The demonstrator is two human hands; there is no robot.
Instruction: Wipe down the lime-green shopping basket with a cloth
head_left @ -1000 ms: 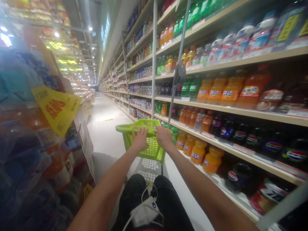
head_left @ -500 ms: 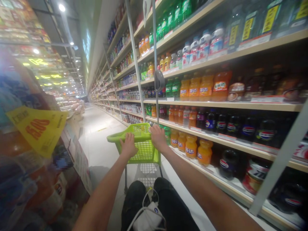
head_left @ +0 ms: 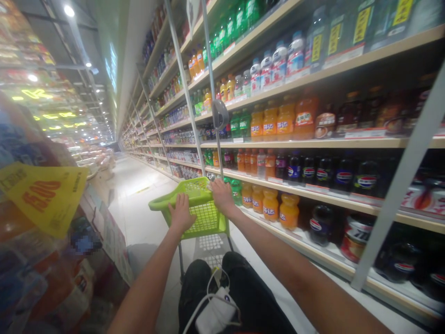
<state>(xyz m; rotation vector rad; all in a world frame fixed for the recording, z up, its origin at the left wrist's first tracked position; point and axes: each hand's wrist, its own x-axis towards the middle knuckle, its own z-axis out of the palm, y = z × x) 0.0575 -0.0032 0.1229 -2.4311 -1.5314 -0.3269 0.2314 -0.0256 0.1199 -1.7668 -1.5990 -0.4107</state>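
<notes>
A lime green shopping cart (head_left: pixel 201 218) stands in front of me in a supermarket aisle. My left hand (head_left: pixel 181 214) is closed over the near rim of its basket. My right hand (head_left: pixel 220 195) grips the rim at the right corner, beside a thin metal pole (head_left: pixel 212 88) that rises from the cart. The basket looks empty from here.
Long shelves (head_left: pixel 313 144) of soft-drink bottles run along my right, with orange bottles (head_left: pixel 271 204) low down. Wrapped drink packs with a yellow price sign (head_left: pixel 45 195) crowd the left. The white floor (head_left: pixel 139 204) stretches ahead. A white device with cables (head_left: pixel 215 313) hangs at my waist.
The cart and I have rolled forward along the aisle, and the view has swung a little to the right. Both hands keep the same hold on the rim.
</notes>
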